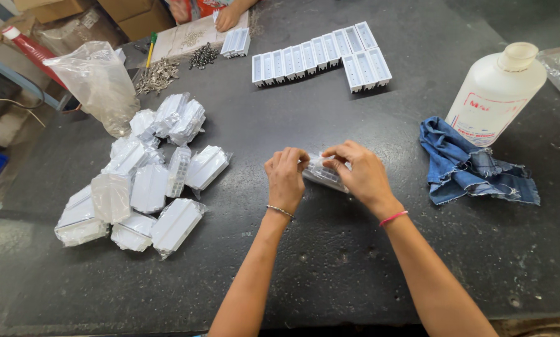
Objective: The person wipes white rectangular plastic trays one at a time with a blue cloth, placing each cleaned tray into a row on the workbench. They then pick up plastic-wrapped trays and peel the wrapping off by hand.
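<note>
Both my hands meet at the middle of the dark table (pixel 330 262). My left hand (pixel 286 176) and my right hand (pixel 358 170) pinch a small white plastic part wrapped in a clear bag (pixel 320 171), held just above the tabletop. The fingers cover most of the part. A pile of similar bagged white parts (pixel 146 181) lies to the left of my left hand.
A row of unwrapped white parts (pixel 320 55) stands at the back centre. A white plastic bottle (pixel 495 93) and a blue denim rag (pixel 470 165) lie to the right. A clear bag (pixel 99 81), small metal pieces (pixel 161 73) and another person's hand (pixel 228 17) are at the back left.
</note>
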`<state>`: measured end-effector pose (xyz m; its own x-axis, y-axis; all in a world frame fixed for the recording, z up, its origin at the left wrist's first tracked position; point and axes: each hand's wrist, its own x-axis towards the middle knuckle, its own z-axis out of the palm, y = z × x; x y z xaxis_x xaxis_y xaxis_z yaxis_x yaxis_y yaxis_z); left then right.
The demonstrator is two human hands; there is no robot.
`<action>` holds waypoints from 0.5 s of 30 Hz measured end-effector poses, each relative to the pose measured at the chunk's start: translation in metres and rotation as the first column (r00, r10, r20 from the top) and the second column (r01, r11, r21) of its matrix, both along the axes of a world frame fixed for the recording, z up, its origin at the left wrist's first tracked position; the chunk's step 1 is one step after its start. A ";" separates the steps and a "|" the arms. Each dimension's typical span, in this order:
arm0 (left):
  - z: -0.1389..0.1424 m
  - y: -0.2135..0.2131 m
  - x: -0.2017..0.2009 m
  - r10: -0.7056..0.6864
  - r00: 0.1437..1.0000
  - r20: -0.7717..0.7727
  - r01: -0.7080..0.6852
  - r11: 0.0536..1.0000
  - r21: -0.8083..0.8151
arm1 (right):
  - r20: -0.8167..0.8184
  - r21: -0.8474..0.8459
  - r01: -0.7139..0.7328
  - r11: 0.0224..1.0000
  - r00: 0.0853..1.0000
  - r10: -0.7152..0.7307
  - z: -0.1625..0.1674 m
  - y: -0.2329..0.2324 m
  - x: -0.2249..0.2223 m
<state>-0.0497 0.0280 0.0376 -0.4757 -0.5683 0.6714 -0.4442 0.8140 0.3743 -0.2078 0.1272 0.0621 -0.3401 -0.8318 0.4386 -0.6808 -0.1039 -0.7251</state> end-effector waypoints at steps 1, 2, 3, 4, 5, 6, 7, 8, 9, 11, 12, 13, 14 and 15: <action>0.000 0.001 0.001 -0.009 1.000 -0.011 0.009 1.000 0.021 | 0.006 0.007 -0.007 1.000 1.000 0.007 -0.001 0.000 0.000; 0.001 0.001 0.001 -0.030 0.999 -0.024 0.031 0.999 0.030 | 0.011 0.010 -0.015 1.000 1.000 0.015 -0.002 -0.002 -0.001; 0.002 0.001 0.003 -0.050 0.998 -0.036 0.052 0.998 0.038 | 0.019 0.010 -0.025 1.000 1.000 0.024 -0.003 -0.003 -0.002; 0.002 0.001 0.005 -0.069 0.997 -0.047 0.071 0.996 0.049 | 0.029 0.012 -0.035 0.999 0.999 0.035 -0.005 -0.004 -0.003; 0.002 0.002 0.006 -0.063 0.997 -0.037 0.065 0.996 0.058 | 0.040 0.013 -0.046 0.999 0.998 0.045 -0.007 -0.006 -0.002; 0.003 0.002 0.006 -0.059 0.998 -0.027 0.061 0.996 0.065 | 0.070 -0.005 -0.067 0.998 0.995 0.067 -0.009 -0.008 -0.001; 0.002 0.002 0.006 -0.056 0.998 -0.019 0.057 0.996 0.073 | 0.099 -0.024 -0.087 0.996 0.991 0.089 -0.011 -0.010 -0.001; 0.002 0.004 0.005 -0.046 0.999 -0.019 0.048 0.997 0.064 | 0.128 -0.043 -0.105 0.994 0.986 0.110 -0.013 -0.011 0.000; 0.002 0.005 0.005 -0.037 0.999 -0.019 0.038 0.998 0.055 | 0.138 -0.044 -0.093 0.995 0.986 0.098 -0.014 -0.013 0.002; 0.003 0.008 0.004 0.000 1.000 -0.017 0.001 1.000 0.024 | 0.159 -0.044 -0.068 0.997 0.984 0.074 -0.016 -0.014 0.008; 0.003 0.010 0.004 0.027 1.000 -0.016 -0.027 1.000 0.004 | 0.138 -0.053 -0.051 0.997 0.989 0.058 -0.016 -0.012 0.010; 0.004 0.010 0.003 0.054 0.998 -0.017 -0.055 0.998 -0.018 | 0.115 -0.063 -0.035 0.997 0.992 0.042 -0.014 -0.010 0.011; 0.004 0.011 0.003 0.061 0.998 -0.027 -0.062 0.998 -0.024 | 0.094 -0.073 -0.021 0.997 0.995 0.028 -0.013 -0.008 0.013; 0.004 0.012 0.003 0.071 0.997 -0.037 -0.072 0.997 -0.028 | 0.060 -0.087 -0.001 0.996 0.998 0.006 -0.012 -0.005 0.015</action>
<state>-0.0463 0.0405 0.0419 -0.4097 -0.5797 0.7043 -0.4879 0.7916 0.3677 -0.1928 0.1225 0.0503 -0.3657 -0.7928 0.4876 -0.6355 -0.1702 -0.7532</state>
